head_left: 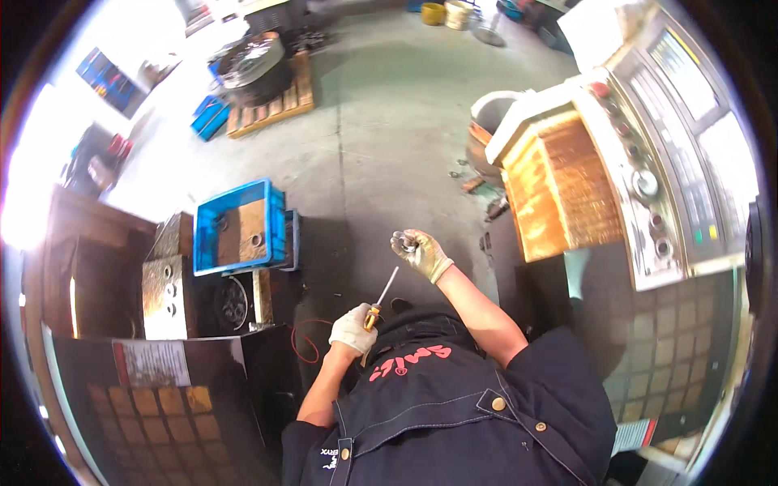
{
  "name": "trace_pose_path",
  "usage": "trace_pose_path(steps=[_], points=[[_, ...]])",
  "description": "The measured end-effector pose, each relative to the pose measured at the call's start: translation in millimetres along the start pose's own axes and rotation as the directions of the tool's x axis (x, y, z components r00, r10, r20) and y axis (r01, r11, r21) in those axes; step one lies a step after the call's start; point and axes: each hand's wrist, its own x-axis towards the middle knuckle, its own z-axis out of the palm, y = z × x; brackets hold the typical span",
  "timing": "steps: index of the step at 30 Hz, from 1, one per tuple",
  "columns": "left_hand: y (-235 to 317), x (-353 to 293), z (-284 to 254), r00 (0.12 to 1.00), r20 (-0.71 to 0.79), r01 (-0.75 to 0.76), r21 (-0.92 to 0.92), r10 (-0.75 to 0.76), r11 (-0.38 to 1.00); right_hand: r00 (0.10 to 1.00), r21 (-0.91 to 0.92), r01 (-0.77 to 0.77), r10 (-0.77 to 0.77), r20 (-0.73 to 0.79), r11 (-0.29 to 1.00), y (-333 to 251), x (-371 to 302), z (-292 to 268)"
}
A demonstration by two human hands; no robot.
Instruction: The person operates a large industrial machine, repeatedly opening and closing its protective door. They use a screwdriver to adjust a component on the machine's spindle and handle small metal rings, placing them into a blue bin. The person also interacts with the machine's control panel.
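My left hand [352, 330], in a pale work glove, is wrapped round the yellow and black handle of a screwdriver [389, 286]. Its metal shaft points up and to the right, away from my body. Ahead and to the right, my right hand [425, 256] wears a stained glove with darkened fingertips. Its fingers are curled round a small metal part [409, 245], perhaps a ring, mostly hidden by the glove. The screwdriver's tip stays apart from this hand.
At left stands a blue crate [271, 231] with a ring-shaped part inside; several small rings [169, 289] sit on a ledge beside it. A machine control panel [644, 186] rises at right. Farther off, a wooden pallet [279, 113] carries a round dark load.
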Motion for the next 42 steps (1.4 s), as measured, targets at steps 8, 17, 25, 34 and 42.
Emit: trace_pose_path(steps=[8,17,25,34,42], points=[[9.2,12.6,17.6,0.962,0.25,-0.131,0.062,0.111,0.989,0.988,0.036,0.136,-0.133,-0.073,0.99,-19.7,-79.8,-13.8],[21.1,-9.1,48.3,0.885,0.42,-0.246,0.05,0.203,0.968,0.928,0.083,0.327,-0.304,-0.214,0.941,-3.6,-148.4,-60.0],[45.6,-26.1,80.5,0.793,0.491,-0.432,0.033,0.362,0.901,0.824,-0.248,0.407,-0.471,-0.316,0.879,20.8,-225.9,-91.3],[87.7,-70.1,132.9,0.654,0.704,-0.538,0.173,0.279,0.825,0.678,-0.701,0.207,-0.617,-0.4,0.682,58.4,-345.7,-129.8],[111.0,-104.2,174.2,0.53,0.814,-0.608,0.169,0.237,0.776,0.737,-0.293,0.364,-0.466,-0.489,0.884,108.7,-430.3,-178.0]])
